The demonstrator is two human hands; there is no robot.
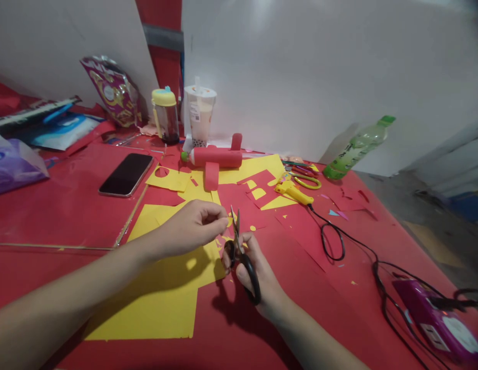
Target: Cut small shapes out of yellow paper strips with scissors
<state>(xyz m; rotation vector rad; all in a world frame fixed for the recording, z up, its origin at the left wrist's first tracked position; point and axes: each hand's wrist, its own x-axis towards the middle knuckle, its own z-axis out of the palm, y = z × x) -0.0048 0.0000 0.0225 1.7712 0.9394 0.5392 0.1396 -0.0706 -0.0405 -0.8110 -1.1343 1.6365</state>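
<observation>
My left hand (198, 226) is closed in a pinch on a small piece of yellow paper (230, 220), mostly hidden by the fingertips. Black-handled scissors (249, 272) are gripped in my right hand (262, 288), blades slightly apart and pointing up beside the left fingertips. Under both hands lie yellow paper sheets (169, 313) on the red tabletop (231, 339). Small yellow scraps (253, 228) are scattered around the blades. Beyond the hands rests a red paper model plane (219, 156) with a green cap at one end.
A phone (127, 174) lies at the left. Behind stand a yellow-lidded bottle (165, 115), a bubble tea cup (200, 115) and a snack bag (113, 92). On the right are a yellow glue gun (294, 192) with its cord, a green bottle (356, 149) and a purple power strip (439, 318).
</observation>
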